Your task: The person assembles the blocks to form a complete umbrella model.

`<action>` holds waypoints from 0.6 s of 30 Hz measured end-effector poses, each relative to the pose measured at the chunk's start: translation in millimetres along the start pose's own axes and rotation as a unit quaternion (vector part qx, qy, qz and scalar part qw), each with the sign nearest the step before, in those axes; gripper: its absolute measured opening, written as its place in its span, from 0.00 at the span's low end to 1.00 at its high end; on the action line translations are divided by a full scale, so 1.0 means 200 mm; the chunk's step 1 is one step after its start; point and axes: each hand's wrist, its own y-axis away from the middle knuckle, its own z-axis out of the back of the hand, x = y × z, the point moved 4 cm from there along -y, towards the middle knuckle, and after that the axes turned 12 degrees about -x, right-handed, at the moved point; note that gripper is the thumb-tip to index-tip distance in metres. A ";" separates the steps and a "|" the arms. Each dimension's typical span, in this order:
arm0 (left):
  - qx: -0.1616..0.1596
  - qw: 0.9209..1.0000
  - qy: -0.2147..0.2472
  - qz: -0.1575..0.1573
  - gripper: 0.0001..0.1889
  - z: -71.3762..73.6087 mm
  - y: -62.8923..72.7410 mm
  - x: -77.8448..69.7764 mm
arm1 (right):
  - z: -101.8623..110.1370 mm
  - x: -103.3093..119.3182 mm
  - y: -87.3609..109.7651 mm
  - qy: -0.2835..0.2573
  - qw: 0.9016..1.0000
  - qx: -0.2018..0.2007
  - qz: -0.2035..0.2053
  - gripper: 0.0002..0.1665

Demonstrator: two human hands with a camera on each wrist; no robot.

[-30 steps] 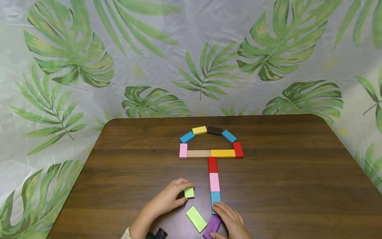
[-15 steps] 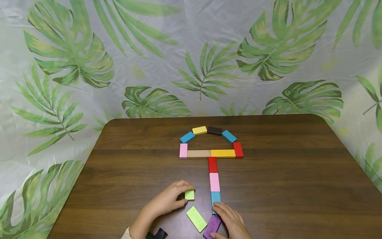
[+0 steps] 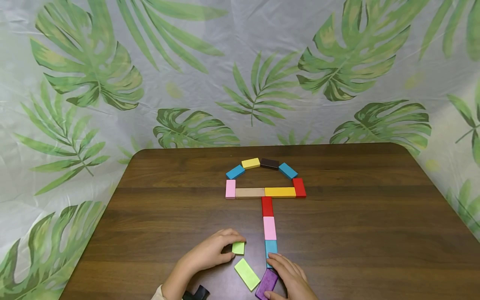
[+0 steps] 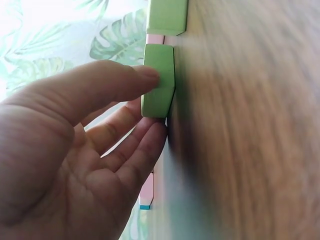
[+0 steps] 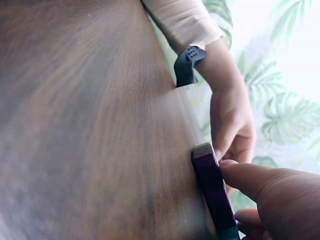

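Note:
My left hand [image 3: 213, 251] pinches a light green block [image 3: 238, 248] between thumb and fingers, low over the table. In the left wrist view the thumb lies across this green block [image 4: 159, 82]. A second light green block [image 3: 246, 274] lies slanted nearby, one corner at the purple block [image 3: 267, 284]. My right hand [image 3: 290, 277] holds that purple block, thumb at its near end and fingertips at its far end, overlapping the teal block [image 3: 271, 247]. The right wrist view shows the thumb on the purple block's edge [image 5: 212, 185].
Beyond the teal block run a pink block [image 3: 269, 228] and a red block [image 3: 267, 206] in a line. This line meets a bar of tan [image 3: 250, 192] and yellow [image 3: 280, 192] blocks, topped by an arch of several coloured blocks. A black strap part [image 3: 196, 293] shows beside the left wrist.
My left hand has drawn the green block slightly toward me, closer to the second green block. The right hand and the purple block have stayed in place.

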 end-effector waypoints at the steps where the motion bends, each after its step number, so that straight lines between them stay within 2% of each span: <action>1: 0.003 1.000 0.001 0.002 0.19 0.00 0.00 0.00 | 0.00 0.00 0.00 -0.001 1.000 -0.001 -0.002 0.37; 18: 0.022 1.000 0.015 -0.001 0.21 -0.01 0.01 0.00 | 0.00 -0.01 0.01 -0.003 1.000 0.003 -0.017 0.38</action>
